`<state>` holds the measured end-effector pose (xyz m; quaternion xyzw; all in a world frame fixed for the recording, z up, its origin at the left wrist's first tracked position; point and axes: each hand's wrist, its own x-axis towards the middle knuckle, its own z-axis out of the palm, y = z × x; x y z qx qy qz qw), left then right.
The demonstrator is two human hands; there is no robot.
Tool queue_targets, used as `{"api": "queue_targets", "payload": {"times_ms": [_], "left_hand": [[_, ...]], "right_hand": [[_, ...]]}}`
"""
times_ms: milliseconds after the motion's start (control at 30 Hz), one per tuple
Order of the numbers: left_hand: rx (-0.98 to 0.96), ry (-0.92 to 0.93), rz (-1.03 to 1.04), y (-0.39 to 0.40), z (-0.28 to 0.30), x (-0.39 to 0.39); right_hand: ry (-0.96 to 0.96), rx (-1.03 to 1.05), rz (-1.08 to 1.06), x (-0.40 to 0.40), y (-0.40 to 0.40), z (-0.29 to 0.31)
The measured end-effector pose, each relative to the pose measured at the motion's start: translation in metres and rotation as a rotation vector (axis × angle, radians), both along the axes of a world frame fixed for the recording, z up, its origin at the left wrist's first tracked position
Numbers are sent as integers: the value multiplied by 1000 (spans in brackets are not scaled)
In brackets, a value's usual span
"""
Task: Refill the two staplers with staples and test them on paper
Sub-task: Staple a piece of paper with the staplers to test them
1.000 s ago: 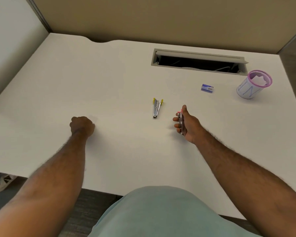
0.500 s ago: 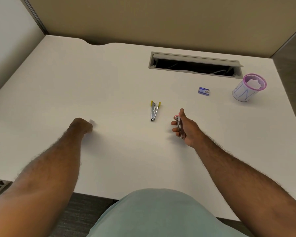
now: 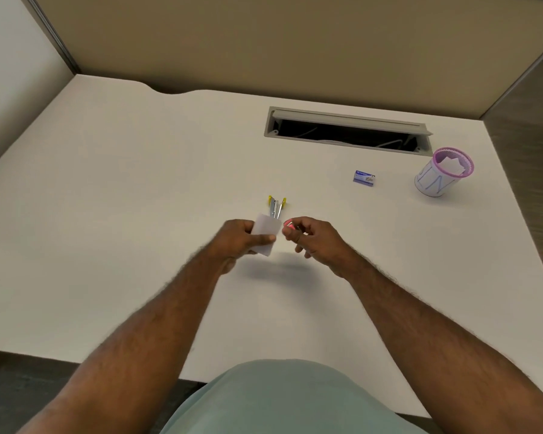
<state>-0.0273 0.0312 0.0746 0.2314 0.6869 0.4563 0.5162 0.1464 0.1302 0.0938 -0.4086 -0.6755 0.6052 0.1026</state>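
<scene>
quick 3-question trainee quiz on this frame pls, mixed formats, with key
1. True or false: the yellow stapler lies spread open on the desk.
2. Multiple choice: what does the left hand hold? A) the staple box B) a small slip of paper C) the pen cup
3. Fill in: the right hand grips a small stapler with a ____ end.

Key
1. True.
2. B, the paper slip; the staple box and the pink mesh cup sit apart, far right on the desk.
3. Pink, on the pink stapler.
</scene>
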Motion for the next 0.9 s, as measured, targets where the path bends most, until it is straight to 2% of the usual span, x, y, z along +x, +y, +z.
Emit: {"api": "queue_targets", "payload": {"times_ms": [167, 900], "left_hand": [[15, -40, 7, 5, -2, 19], [3, 14, -46, 5, -2, 25]], "right_hand": [[-3, 68, 42, 4, 1, 4], [-56, 247, 79, 1, -1, 3]]}}
